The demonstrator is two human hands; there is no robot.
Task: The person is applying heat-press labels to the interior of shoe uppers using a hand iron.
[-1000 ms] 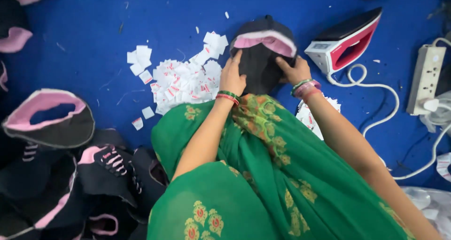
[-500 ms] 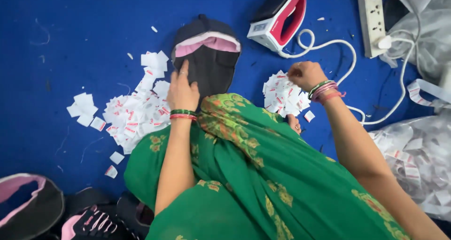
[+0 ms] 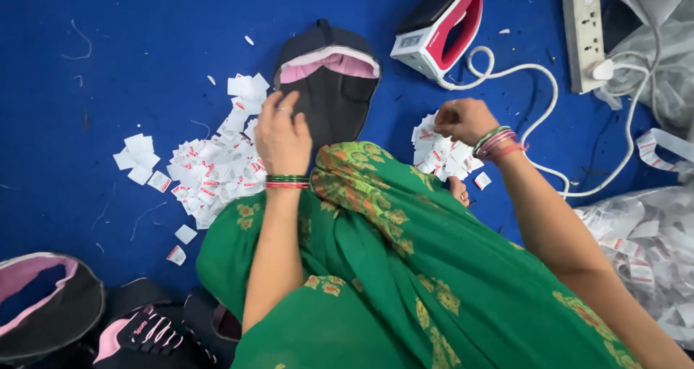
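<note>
Shoe upper (image 3: 329,87), a black fabric piece with a pink padded collar, lies flat on the blue felt-like mat (image 3: 144,51), directly ahead of the person's green patterned garment (image 3: 376,268). The left hand (image 3: 282,134) rests on its near left edge, fingers spread and pressing down rather than clamped round anything. To the right of the upper, the right hand (image 3: 463,119) is curled in a loose fist over a small heap of white paper labels (image 3: 441,152); whether it pinches one I cannot tell. Doing this well probably means keeping the upper pinned flat with the left palm and lifting a single thin label, since the slips are light and overlap. A bigger scatter of the same red-marked labels (image 3: 210,174) lies left of the upper. Beyond it to the right stands a white and red iron (image 3: 437,29), hard-shelled and glossy, its white cord (image 3: 535,101) looping to a power strip (image 3: 584,36). More black and pink uppers (image 3: 50,304) sit well apart, near left.
</note>
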